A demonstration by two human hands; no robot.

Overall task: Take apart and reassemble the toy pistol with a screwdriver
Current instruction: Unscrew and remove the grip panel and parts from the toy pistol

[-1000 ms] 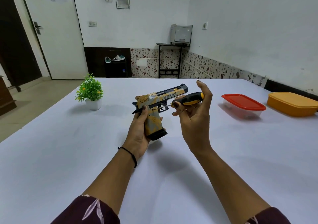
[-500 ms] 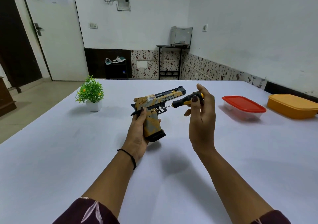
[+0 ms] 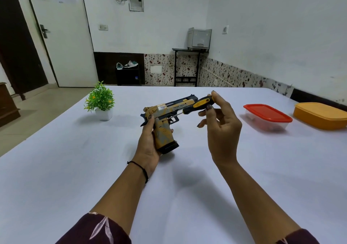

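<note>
Our left hand (image 3: 150,146) grips the pistol (image 3: 165,123) by its handle; our right hand (image 3: 221,123) pinches the screwdriver (image 3: 199,104), tip against the pistol's side.

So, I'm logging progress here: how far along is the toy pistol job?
Early. Nothing looks taken apart: the toy pistol is whole, and no loose parts lie on the table. In hand: the left hand grips its handle, and the right hand holds the screwdriver with its tip at the frame above the grip. Left: disassembly and reassembly.
</note>
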